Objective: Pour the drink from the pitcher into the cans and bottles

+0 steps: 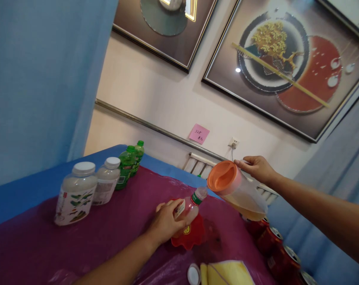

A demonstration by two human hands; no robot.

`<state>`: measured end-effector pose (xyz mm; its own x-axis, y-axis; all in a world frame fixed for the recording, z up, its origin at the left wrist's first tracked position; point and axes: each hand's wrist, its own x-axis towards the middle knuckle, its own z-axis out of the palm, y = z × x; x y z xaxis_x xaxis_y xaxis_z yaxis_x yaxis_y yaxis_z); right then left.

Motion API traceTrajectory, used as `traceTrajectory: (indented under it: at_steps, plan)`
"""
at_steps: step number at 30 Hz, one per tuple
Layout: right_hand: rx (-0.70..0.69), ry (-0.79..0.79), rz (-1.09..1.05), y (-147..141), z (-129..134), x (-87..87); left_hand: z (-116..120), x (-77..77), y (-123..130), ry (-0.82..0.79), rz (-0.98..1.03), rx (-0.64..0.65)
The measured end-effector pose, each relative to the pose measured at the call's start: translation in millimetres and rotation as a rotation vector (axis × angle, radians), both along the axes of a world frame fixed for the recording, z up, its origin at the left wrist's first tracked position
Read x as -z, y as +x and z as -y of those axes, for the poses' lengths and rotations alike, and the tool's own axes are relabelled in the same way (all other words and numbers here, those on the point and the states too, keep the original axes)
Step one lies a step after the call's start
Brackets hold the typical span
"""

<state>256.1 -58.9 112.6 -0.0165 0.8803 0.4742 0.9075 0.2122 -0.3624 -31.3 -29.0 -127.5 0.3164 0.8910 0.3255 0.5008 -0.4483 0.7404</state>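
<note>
My left hand is wrapped round a clear plastic bottle with a green band at its uncapped neck. The bottle leans to the right over a red scalloped dish; whether its base touches the dish is hidden by my hand. By its handle, my right hand grips a translucent pitcher with an orange lid. The pitcher is tipped left, its lid close to the bottle's mouth, and pale yellowish liquid lies along its lower side. I cannot make out a stream between the two.
Two white-capped jars and two green bottles stand on the left of the purple table cover. Several red cans line the right edge. In front lie a folded yellow cloth and a round white lid.
</note>
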Motion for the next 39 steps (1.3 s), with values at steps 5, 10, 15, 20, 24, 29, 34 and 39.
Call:
traceTrajectory:
  at_steps: [5,10,15,20,24,29,34,39]
  plan:
    - [0.009,-0.014,0.004,0.2,-0.4,-0.9,-0.1,0.1,0.6,-0.002,0.016,0.004]
    - [0.019,-0.024,0.0,1.3,-0.7,-0.8,-0.5,0.7,1.0,0.0,0.02,-0.009]
    - [0.022,-0.035,-0.022,0.5,-0.8,0.0,0.9,-0.2,1.2,0.015,0.049,-0.018]
    - [0.021,-0.037,-0.037,-1.5,-0.5,0.3,0.1,2.2,1.7,0.02,0.069,-0.021]
    - [0.02,-0.032,-0.04,-1.4,-0.8,1.0,-2.0,4.7,2.2,0.027,0.062,-0.021]
    - [0.018,-0.043,-0.045,-0.4,-1.1,1.0,-0.7,2.3,1.8,0.016,0.041,-0.018]
    - [0.02,-0.026,-0.032,-1.6,0.2,-0.5,-0.4,2.0,1.5,0.015,0.022,-0.017]
    - [0.007,-0.029,-0.023,-1.7,0.4,-0.2,-1.6,3.7,1.3,0.021,0.03,0.0]
